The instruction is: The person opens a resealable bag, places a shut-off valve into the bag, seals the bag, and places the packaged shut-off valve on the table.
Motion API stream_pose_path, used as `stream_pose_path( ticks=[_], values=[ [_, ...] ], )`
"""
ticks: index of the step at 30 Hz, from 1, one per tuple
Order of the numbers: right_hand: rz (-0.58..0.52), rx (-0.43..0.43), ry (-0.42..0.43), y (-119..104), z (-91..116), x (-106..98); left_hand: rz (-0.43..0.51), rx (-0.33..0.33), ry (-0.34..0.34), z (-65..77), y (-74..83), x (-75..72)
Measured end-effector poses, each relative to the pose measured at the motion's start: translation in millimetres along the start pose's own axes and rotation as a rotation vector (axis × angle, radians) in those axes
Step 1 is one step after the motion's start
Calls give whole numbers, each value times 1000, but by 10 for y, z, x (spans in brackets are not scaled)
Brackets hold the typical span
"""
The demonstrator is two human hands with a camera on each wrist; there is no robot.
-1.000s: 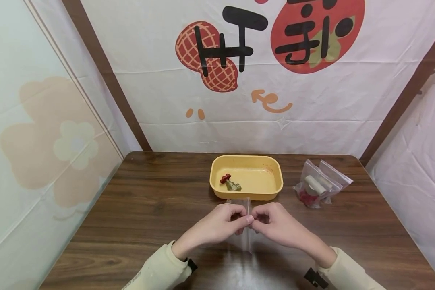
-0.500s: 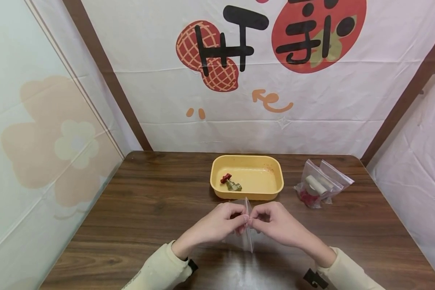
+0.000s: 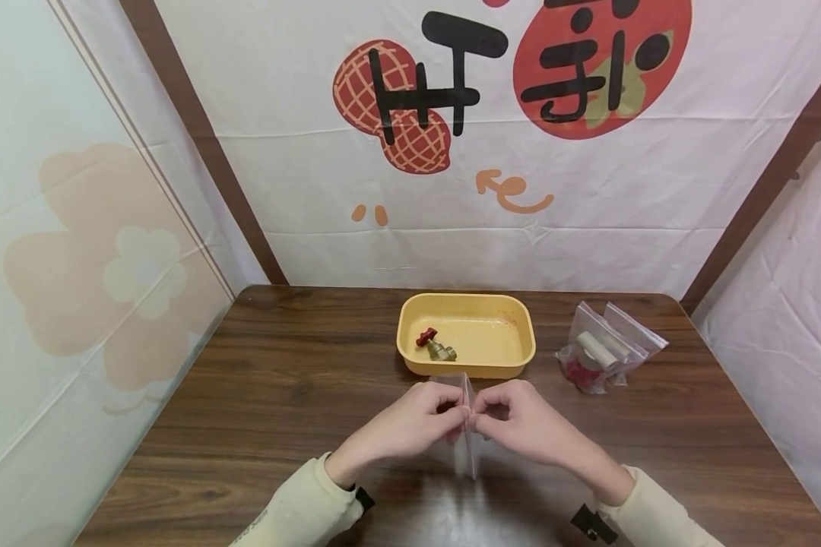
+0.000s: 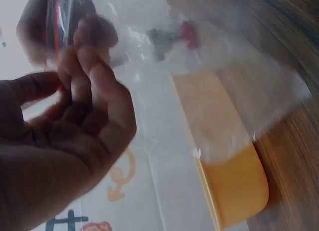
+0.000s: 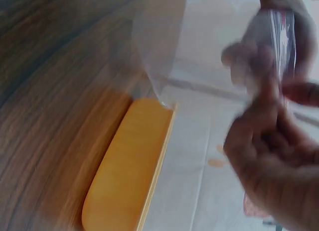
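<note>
Dark brown and wood-grained across the tabletop point(image 3: 287, 403); plain yellow on the tray point(image 3: 465, 371) near the far edge; red and dull brass on the valve point(image 3: 439, 349); see-through, red-striped, on the held bag point(image 3: 467, 457); cream on the sleeves point(image 3: 308, 501).

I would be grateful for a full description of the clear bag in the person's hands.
The clear bag is thin, see-through and plastic-looking, with a red line along the gripped edge. It is held upright, edge-on to the head view, in front of the yellow tray, which shows through it in the left wrist view. The left hand and right hand pinch it with fingertips close together. Whether it is open cannot be told.
</note>
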State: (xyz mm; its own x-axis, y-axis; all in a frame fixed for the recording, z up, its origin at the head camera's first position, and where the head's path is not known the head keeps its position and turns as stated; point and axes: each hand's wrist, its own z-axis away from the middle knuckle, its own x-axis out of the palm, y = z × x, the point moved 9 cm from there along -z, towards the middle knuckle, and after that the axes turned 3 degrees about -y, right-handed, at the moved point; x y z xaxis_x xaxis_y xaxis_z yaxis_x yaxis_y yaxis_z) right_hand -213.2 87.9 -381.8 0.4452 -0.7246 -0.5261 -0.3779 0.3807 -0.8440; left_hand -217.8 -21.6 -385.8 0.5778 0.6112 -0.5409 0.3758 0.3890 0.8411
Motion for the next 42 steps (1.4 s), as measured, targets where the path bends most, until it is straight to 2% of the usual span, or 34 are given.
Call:
stream_pose_path(
  ticks=[3,6,11,15,24,29,35,39,42],
  values=[
    [-103,-3,-103,25,13,5,53,21,-71,9,14,32],
    [-141,-20,-161,26,15,-2,76,37,-128,16,28,62],
    [-145,-45,-206,28,15,21,47,65,-179,27,28,85],
    [-109,-49,-196,40,6,28,4,98,-186,34,37,89],
    [-94,-4,-179,51,5,9,38,98,-147,24,34,83],
    [-44,-6,-70,45,-18,-21,46,62,-58,-5,5,40],
    [77,28,94,12,-39,-51,-17,12,77,-24,-21,-23],
    [114,55,131,-1,-35,-70,-54,-7,125,-10,-23,-49],
    [104,51,120,-11,-35,-69,-59,-12,115,-10,-25,-42]
  ],
)
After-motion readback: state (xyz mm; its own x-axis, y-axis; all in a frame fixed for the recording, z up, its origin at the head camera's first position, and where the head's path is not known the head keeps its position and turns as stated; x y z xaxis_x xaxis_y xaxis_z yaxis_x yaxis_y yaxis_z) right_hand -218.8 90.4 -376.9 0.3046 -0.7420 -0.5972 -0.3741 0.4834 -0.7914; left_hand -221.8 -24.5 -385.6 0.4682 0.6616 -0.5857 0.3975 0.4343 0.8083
